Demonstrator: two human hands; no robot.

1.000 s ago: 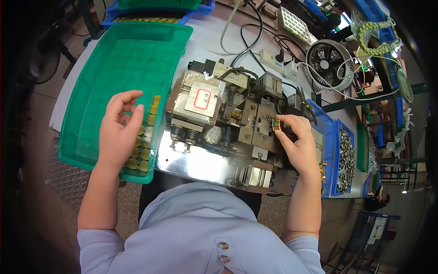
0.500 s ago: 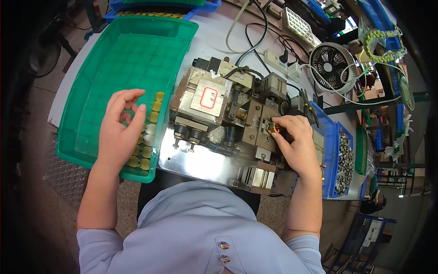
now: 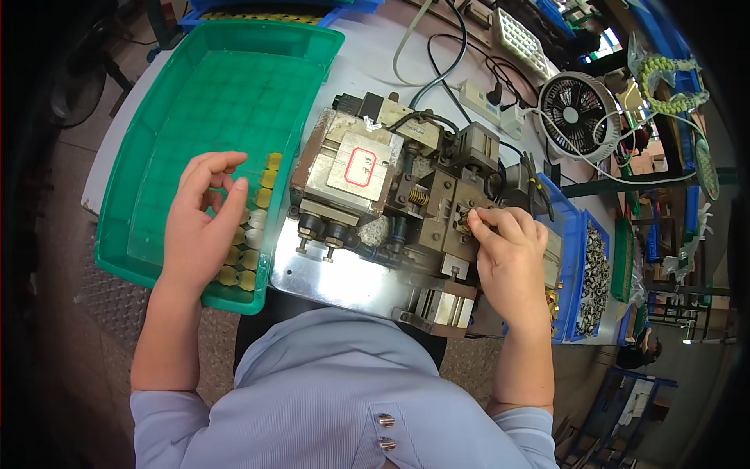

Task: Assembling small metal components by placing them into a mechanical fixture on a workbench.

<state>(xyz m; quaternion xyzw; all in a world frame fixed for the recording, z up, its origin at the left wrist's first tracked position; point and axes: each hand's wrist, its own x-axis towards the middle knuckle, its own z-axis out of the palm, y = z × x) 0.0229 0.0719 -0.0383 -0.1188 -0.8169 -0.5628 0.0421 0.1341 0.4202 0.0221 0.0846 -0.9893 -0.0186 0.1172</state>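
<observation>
Right hand at the machine, left hand poised over the green tray

From where I stand, the person's right hand (image 3: 512,270) reaches in from the right, wrist bent toward the machine (image 3: 426,232). Thumb and forefinger come close together at a small coppery part (image 3: 463,222) set against the metal block; the fingertips hide much of it, so I can't tell whether this grip pinches the part or merely presses it. The left hand (image 3: 199,230) hangs over the green tray (image 3: 195,86), fingers curled, its grip loose with a gap between thumb and forefinger.

Yellow pieces (image 3: 248,259) line the tray's right side, a few whitish ones (image 3: 255,220) among them. Across the tabletop (image 3: 367,62), a blue bin (image 3: 564,215) holds gold-coloured bits, and just beside it another (image 3: 583,258) is heaped with silvery pieces (image 3: 595,273).
</observation>
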